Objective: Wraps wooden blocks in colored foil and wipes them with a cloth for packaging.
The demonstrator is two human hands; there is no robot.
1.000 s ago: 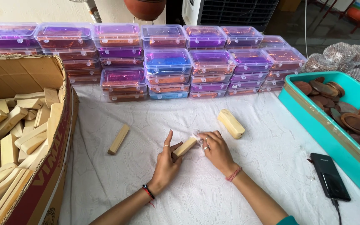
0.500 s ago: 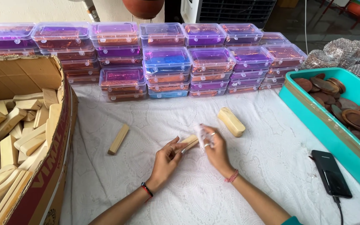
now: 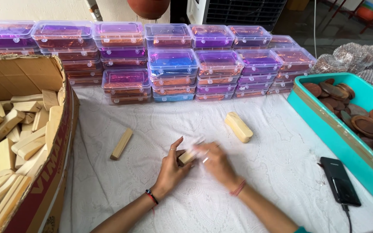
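Head view, going from left to right: a cardboard box (image 3: 44, 77) stands at my left, heaped with pale wooden blocks (image 3: 9, 133), close enough to draw from. One loose wooden block (image 3: 121, 143) lies on the white tablecloth (image 3: 281, 159) just right of the box. My left hand (image 3: 171, 168) closes around the near end of a small wooden block (image 3: 187, 156), steadying it near the table's middle, index finger lifted. My right hand (image 3: 214, 162) meets the same block from the right; it is blurred, so I cannot tell its grip or whether a clear wrapper is between the fingers. A wrapped pale block (image 3: 238, 127) lies set aside, just beyond my right hand. Along the far edge run stacks of lidded clear plastic boxes (image 3: 173, 64), tinted purple and blue, with brownish contents. On the right a teal tray (image 3: 324, 125) holds round dark wooden discs (image 3: 368, 125), and a black phone (image 3: 339, 180) with a cable lies beside it.
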